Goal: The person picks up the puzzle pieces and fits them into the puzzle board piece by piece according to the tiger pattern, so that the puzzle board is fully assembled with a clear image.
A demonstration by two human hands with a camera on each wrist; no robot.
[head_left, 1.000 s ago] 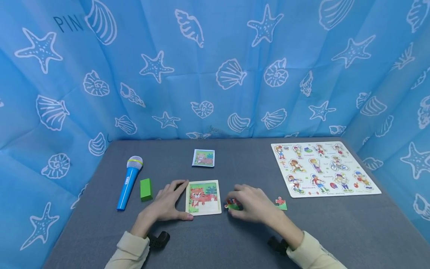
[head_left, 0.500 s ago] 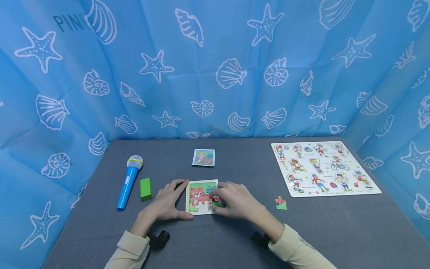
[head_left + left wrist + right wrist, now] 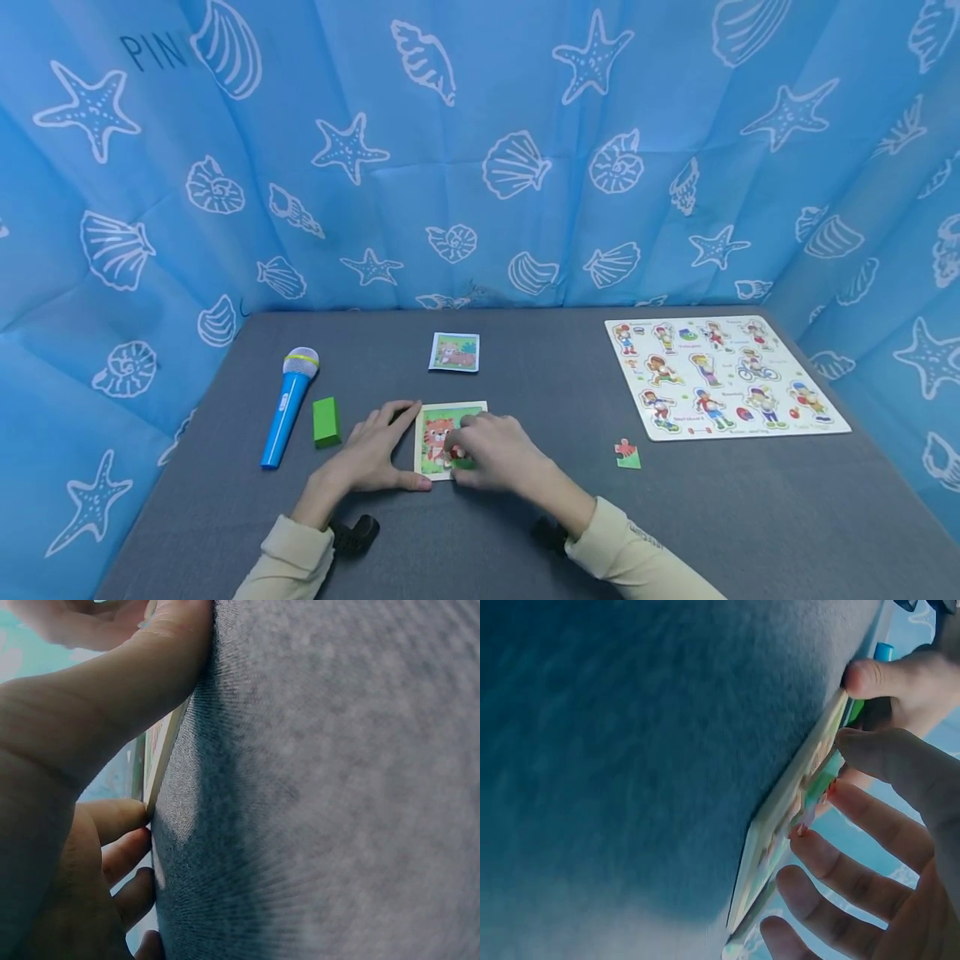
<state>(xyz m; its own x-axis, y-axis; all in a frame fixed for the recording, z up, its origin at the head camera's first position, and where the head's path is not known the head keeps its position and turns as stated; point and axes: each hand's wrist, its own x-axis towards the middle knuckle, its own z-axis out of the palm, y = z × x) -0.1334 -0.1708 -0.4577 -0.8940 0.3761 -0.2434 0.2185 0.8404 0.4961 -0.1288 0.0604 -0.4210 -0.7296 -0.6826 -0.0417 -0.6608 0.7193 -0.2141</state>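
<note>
A small square jigsaw puzzle tray (image 3: 418, 437) with a pale rim and a red tiger picture lies flat on the table. My left hand (image 3: 369, 454) steadies it at the left side, thumb at the near edge and index finger by the far left corner. Over the tray's right part, my right hand (image 3: 491, 450) pinches a green and red puzzle piece (image 3: 821, 784) between thumb and fingers. The right wrist view has that piece tilted, close above the tray's surface. My fingers hide much of it in the head view. A loose red and green puzzle piece (image 3: 627, 454) lies farther right.
Behind the tray lies a small tiger picture card (image 3: 456, 352). A green block (image 3: 326, 422) and a blue toy microphone (image 3: 287, 408) lie at the left. At the back right is a white puzzle board (image 3: 731, 379) with several figures. A blue curtain (image 3: 480, 167) rises behind the table.
My right hand has carried the puzzle piece leftward from the table beside the tray to over the tray. My left hand, the tray and the loose piece have stayed put.
</note>
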